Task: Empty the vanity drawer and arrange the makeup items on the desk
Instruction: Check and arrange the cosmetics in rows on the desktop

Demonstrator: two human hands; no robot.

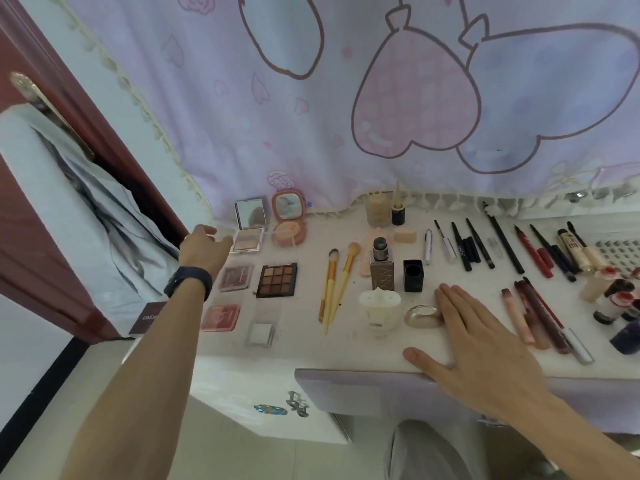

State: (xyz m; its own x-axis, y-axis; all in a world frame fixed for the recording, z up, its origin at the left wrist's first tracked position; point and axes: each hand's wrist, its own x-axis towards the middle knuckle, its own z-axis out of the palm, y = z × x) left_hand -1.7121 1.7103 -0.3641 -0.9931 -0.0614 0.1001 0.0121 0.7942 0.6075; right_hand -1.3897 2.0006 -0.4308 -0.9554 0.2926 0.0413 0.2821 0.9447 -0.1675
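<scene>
Makeup lies in rows on the white desk (301, 344). My left hand (202, 245) reaches to the far left, with its fingers at the edge of an open mirrored powder compact (247, 239). My right hand (485, 344) rests flat on the desk's front edge, fingers straight, beside a gold oval lid (420, 316). Between the hands lie a brown eyeshadow palette (277, 279), two yellow-handled brushes (337, 282) and a foundation bottle (381, 270). The vanity drawer front (346, 389) shows below the desk edge, under my right wrist.
A round orange compact (289, 220) stands open at the back. Pencils and liners (485, 245) lie in a row at the right, with lip products (540, 315) nearer the front. A pink heart-print curtain (381, 98) hangs behind. A dark red door (52, 202) stands at left.
</scene>
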